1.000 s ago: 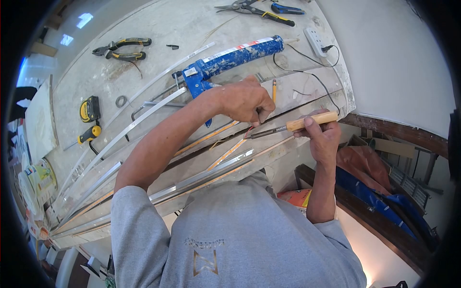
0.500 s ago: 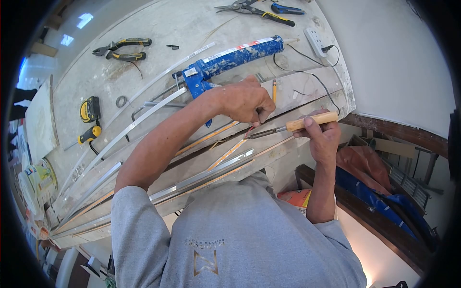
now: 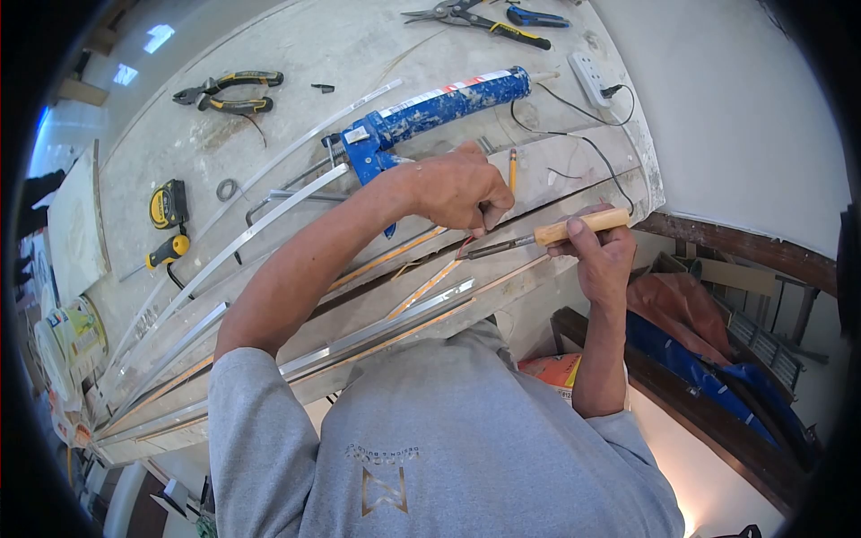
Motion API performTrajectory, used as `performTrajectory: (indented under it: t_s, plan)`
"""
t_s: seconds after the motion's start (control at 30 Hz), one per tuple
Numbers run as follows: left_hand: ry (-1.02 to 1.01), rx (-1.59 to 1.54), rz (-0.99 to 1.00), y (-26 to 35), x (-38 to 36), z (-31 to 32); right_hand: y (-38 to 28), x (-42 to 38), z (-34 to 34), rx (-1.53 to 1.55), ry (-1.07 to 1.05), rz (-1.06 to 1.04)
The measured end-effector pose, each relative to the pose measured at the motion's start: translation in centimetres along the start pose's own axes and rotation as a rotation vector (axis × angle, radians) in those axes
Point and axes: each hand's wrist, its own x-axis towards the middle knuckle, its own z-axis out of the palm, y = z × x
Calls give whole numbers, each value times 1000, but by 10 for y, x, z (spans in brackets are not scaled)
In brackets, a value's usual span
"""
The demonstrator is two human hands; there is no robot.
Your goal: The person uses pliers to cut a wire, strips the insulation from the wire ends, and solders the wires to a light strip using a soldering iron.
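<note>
My right hand grips the wooden handle of a soldering iron, its metal shaft pointing left. The iron's tip meets the end of a thin orange-and-white LED strip. Just above that end, my left hand pinches a fine red wire between thumb and finger. The wire runs down to the strip end at the tip. A pencil lies just beyond my left fingers, and a blue caulking gun rests behind that hand.
Pliers, a tape measure, tin snips and a utility knife lie on the worktable. A power strip sits near its right edge. Aluminium channels stretch across the left side. A bucket stands far left.
Both hands, the soldering iron and the LED strip hold the same position. Only a dark shape at the far left edge has shifted slightly.
</note>
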Motion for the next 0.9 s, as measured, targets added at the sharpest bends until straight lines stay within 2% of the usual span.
performTrajectory:
  t_s: [0.9]
  plan:
    - [15,-9,9,-3,0,3,3,5,1,19,20,46]
